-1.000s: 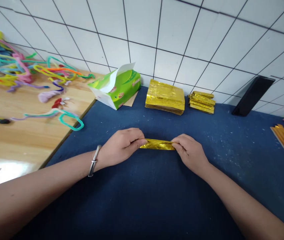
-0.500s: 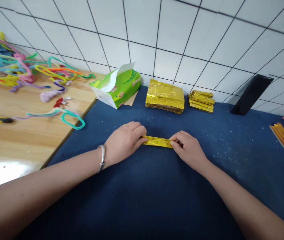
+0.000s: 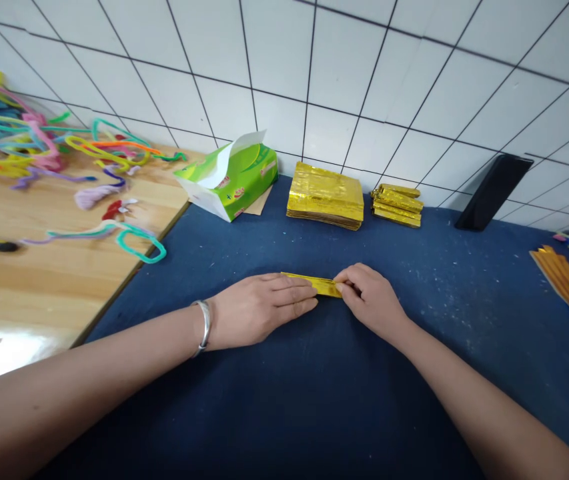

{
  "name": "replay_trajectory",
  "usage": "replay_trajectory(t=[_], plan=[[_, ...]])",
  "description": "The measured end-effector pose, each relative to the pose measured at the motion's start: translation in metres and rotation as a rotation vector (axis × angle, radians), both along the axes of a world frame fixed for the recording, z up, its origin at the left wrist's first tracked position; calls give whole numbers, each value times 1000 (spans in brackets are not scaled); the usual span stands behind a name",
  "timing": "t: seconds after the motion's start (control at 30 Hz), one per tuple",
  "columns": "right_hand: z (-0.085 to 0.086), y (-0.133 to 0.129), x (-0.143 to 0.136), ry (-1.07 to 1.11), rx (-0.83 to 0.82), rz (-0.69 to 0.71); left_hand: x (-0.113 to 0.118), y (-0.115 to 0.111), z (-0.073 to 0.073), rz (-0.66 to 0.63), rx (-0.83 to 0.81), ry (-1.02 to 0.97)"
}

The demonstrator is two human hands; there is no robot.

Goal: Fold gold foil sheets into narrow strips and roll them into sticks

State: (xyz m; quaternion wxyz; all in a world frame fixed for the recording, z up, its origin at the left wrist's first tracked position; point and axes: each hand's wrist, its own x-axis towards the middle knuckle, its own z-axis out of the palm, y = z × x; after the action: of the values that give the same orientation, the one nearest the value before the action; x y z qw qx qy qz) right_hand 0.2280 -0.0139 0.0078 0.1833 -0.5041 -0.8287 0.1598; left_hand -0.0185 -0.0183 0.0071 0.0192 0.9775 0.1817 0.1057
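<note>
A narrow folded strip of gold foil paper (image 3: 326, 287) lies on the dark blue table surface in front of me. My left hand (image 3: 264, 307), with a silver bangle at the wrist, rests flat over the strip's left part, its fingers stretched out along it and covering much of it. At the strip's right end my right hand (image 3: 368, 293) pinches the foil between thumb and fingers. Beyond my hands, by the wall, stand a stack of gold foil sheets (image 3: 325, 195) and a small pile of folded gold strips (image 3: 397, 205).
An open green tissue pack (image 3: 244, 177) lies by the tiled wall. A black phone-like slab (image 3: 494, 192) leans against the wall at right, near a fan of orange-gold strips (image 3: 563, 283). Fuzzy coloured pipe cleaners (image 3: 39, 143) cover the wooden board (image 3: 64, 280) at left.
My left hand has gone from pinching the strip's left end to lying flat on it, further right. My right hand keeps its pinch. The view has shifted slightly.
</note>
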Motion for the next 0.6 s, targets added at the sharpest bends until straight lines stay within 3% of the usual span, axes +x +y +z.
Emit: replay_trajectory(t=[0.6], plan=[[-2, 0, 2, -6, 34, 4, 6, -3, 2, 94, -151, 193]])
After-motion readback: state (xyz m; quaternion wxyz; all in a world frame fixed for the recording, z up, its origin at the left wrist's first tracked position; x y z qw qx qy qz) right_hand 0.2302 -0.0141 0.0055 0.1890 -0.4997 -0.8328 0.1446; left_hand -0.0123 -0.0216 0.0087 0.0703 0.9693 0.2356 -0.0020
